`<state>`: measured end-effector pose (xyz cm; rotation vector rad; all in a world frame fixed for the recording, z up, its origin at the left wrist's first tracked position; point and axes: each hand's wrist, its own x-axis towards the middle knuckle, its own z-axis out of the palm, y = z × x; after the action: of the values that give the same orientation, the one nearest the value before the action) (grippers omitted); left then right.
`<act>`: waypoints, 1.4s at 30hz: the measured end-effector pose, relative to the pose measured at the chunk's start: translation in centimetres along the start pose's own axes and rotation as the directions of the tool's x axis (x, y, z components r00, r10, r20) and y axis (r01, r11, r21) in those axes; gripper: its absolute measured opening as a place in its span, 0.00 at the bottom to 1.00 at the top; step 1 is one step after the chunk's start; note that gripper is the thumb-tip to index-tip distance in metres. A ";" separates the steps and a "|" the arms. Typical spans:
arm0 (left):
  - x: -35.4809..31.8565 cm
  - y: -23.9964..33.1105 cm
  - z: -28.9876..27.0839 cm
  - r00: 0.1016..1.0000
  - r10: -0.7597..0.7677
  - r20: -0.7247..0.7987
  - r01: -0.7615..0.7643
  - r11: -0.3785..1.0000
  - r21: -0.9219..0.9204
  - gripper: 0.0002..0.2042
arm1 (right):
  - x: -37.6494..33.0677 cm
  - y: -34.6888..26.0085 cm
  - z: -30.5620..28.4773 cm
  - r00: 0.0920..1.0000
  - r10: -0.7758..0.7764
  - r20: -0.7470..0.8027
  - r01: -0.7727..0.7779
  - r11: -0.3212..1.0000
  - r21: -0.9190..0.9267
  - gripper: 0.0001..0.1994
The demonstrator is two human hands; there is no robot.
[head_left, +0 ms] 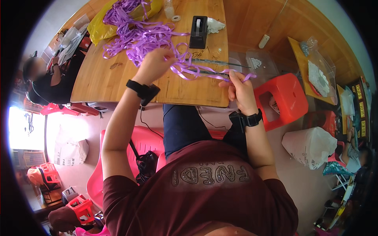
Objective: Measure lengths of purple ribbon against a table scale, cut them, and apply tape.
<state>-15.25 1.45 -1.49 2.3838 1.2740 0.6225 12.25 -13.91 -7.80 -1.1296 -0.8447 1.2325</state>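
A tangle of purple ribbon (134,33) lies on the wooden table (102,82). My left hand (154,65) pinches a strand of that ribbon above the table's middle. My right hand (239,89) holds the other end of the strand near the table's right edge, fingers closed on it. The strand loops loosely between the two hands. A long thin metal tool (214,62) lies on the table just beyond the strand. Both wrists wear black bands.
A black tape dispenser (198,26), a tape roll (176,18) and a yellow bag (98,25) sit at the table's far end. A red plastic stool (284,98) stands to the right. Another person (47,78) sits at the left.
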 end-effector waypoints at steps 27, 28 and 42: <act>5.0 -2.9 -8.8 0.929 -0.013 -0.370 -0.091 0.961 -0.263 0.16 | -2.0 -0.2 -2.0 0.995 0.091 0.046 -0.087 0.992 -0.088 0.17; 5.0 -3.5 -8.2 0.930 0.145 -0.339 -0.014 0.933 0.360 0.19 | -2.1 -0.3 -2.0 0.995 0.092 0.047 -0.088 0.992 -0.088 0.17; -4.5 13.6 6.4 0.931 0.330 0.158 -0.184 0.794 -0.580 0.15 | -6.5 -7.5 -1.1 0.985 -0.151 0.083 0.150 0.988 0.023 0.23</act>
<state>-4.72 -10.20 -0.82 2.0569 0.5477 0.6359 14.25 -20.21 -0.35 -0.9879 -0.9643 1.1657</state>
